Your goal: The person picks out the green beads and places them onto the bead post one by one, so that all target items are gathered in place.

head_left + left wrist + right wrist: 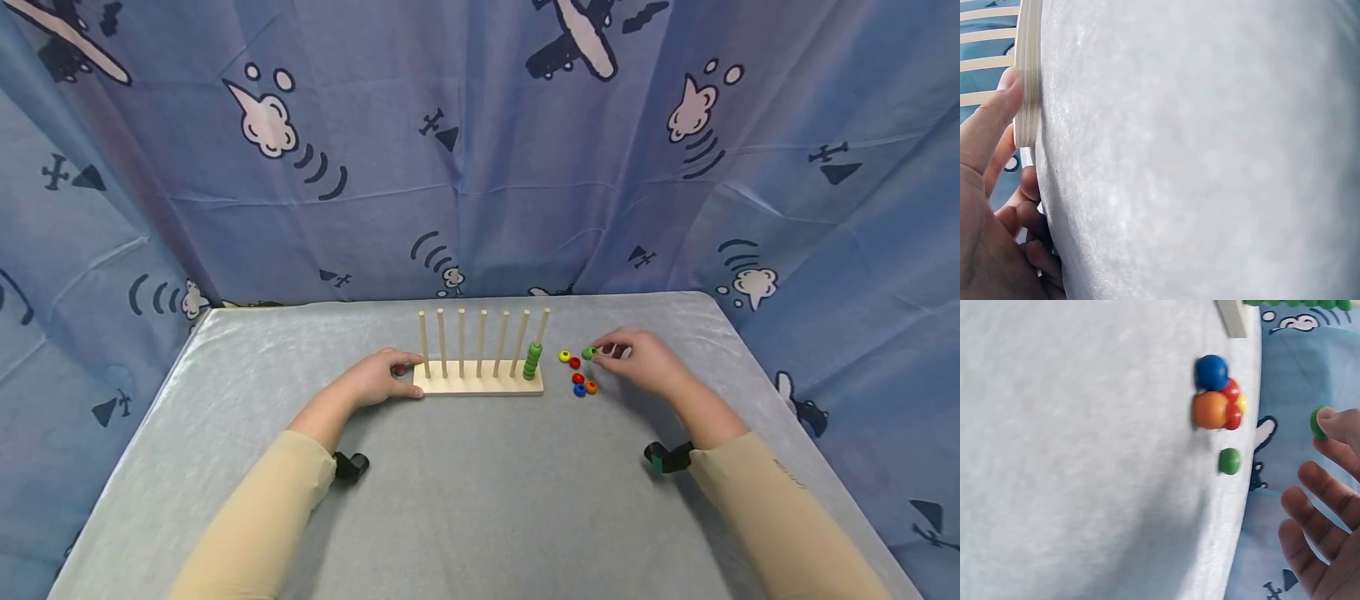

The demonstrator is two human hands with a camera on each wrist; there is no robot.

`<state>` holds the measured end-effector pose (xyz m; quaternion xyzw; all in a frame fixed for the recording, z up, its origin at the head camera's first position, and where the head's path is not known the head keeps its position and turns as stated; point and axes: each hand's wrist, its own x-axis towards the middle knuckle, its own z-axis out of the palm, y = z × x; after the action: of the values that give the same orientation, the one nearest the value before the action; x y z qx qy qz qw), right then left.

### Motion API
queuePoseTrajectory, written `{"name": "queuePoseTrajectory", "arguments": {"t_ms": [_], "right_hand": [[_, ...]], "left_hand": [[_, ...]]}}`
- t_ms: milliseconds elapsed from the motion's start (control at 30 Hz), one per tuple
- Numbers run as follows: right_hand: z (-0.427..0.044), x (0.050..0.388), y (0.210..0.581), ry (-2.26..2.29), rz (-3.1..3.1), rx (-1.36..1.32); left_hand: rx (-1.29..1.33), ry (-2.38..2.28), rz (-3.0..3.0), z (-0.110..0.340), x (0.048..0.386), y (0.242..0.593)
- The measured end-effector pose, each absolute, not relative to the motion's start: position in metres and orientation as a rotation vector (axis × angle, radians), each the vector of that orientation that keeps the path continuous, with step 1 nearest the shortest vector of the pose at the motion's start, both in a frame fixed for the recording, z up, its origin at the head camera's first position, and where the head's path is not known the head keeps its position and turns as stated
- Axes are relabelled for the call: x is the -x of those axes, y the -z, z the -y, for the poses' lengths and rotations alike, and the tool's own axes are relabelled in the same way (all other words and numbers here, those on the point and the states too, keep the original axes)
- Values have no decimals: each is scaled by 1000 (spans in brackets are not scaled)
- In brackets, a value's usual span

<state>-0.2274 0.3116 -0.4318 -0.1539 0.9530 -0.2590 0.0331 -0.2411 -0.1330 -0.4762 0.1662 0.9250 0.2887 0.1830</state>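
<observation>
A wooden peg board (480, 385) with several upright pegs stands near the back of the table. Green beads (532, 362) are stacked on its rightmost peg. At the board's left end my left hand (380, 377) grips it, the thumb on the front edge and other fingers behind; the left wrist view shows the thumb against the board's edge (1029, 106). Right of the board, my right hand (637, 357) pinches a green bead (1317, 422) between thumb and index finger, held above the cloth. Another green bead (1229, 461) lies on the table below it.
Between the board and my right hand lie a blue bead (1212, 372), an orange bead (1210, 410), a yellow bead (565, 356) and two red beads, one nearer (577, 378). A grey cloth covers the table (480, 483). Behind hangs a blue patterned curtain (480, 167).
</observation>
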Motion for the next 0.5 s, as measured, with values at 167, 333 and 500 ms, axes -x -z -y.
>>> {"name": "queuePoseTrajectory", "arguments": {"t_ms": [167,333,500], "right_hand": [[-308,226,420,830,-2938,436],[-302,224,406,888,-2953,464],[-293,221,392,954,-2955,486]], "left_hand": [[-474,-817,-2609,134,242,477],[-477,-831,-2604,133,241,474],[-473,-842,-2598,133,240,474]]}}
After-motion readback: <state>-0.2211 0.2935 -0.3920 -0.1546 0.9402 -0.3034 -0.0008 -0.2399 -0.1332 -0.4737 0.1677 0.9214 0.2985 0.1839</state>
